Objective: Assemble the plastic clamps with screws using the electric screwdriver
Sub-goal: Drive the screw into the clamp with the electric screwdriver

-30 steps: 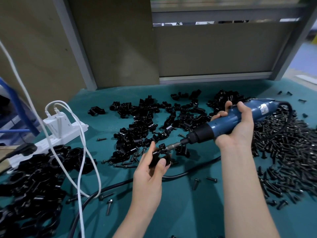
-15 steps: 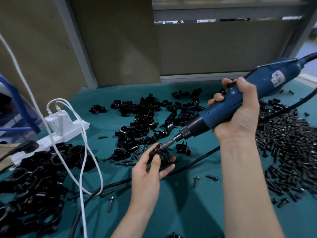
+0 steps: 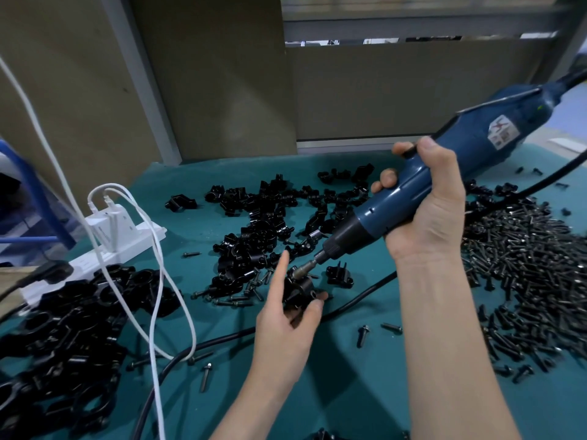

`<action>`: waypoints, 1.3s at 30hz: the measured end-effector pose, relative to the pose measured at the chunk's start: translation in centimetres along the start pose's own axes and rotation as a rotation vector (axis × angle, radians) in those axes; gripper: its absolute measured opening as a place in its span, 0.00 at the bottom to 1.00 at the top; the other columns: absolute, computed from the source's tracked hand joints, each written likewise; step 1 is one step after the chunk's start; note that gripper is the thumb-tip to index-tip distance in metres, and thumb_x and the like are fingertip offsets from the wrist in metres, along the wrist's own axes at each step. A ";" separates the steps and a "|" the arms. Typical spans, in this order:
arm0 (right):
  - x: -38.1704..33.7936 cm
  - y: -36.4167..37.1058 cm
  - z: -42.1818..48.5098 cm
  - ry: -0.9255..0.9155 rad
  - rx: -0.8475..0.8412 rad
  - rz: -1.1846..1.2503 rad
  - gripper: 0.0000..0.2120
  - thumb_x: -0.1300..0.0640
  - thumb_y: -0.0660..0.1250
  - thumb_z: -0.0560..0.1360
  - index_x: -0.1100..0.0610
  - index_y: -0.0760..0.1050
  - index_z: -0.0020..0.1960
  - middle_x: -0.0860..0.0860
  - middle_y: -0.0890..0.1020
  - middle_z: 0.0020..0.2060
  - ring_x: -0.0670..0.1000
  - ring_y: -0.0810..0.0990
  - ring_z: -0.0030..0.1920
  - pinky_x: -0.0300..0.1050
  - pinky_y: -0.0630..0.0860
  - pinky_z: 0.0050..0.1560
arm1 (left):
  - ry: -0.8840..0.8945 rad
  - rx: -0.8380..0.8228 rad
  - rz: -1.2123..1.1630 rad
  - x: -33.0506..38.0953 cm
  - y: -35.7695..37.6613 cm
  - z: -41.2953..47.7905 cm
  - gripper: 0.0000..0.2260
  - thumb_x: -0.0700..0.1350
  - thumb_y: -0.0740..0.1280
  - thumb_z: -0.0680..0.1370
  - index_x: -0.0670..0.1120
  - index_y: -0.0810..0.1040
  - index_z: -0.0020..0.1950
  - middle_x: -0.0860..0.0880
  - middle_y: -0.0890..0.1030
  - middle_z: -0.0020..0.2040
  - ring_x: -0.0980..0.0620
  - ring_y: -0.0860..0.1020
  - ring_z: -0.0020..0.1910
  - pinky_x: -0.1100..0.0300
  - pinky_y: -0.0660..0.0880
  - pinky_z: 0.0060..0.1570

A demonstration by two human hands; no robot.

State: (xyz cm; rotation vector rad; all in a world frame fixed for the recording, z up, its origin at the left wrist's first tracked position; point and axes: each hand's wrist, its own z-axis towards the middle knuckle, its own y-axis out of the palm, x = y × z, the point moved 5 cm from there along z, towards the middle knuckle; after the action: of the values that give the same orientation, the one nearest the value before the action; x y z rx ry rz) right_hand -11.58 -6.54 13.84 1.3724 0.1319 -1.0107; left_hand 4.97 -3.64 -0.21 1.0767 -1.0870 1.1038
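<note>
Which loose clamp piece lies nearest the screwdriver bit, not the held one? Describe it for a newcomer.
Start at the heap of black clamps in the middle of the green mat. At its near right edge the left hand holds a clamp under the bit of the electric screwdriver. Just right of that bit sits the lone clamp piece, apart from the heap, two prongs pointing up.

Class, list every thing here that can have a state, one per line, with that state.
Black plastic clamp: held by left hand, forefinger straight.
Blue electric screwdriver: gripped by right hand, tilted, bit tip against the clamp.
White power strip: white charger plugged in.
Heap of black screws: loose on teal mat.
</note>
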 end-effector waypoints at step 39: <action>-0.6 2.4 -1.0 -0.056 -0.148 -0.090 0.04 0.61 0.67 0.70 0.57 0.71 0.41 0.50 0.79 0.32 0.49 0.71 0.24 0.41 0.70 0.30 | -0.032 0.014 -0.135 -1.2 -0.1 0.8 0.14 0.43 0.67 0.78 0.50 0.71 0.63 0.56 0.84 0.48 0.46 0.83 0.53 0.48 0.74 0.63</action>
State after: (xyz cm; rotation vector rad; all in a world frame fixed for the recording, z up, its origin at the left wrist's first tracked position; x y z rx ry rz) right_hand -9.86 -5.71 15.71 1.2116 0.2239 -1.0917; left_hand 4.81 -4.57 -1.33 1.1650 -1.0179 0.9910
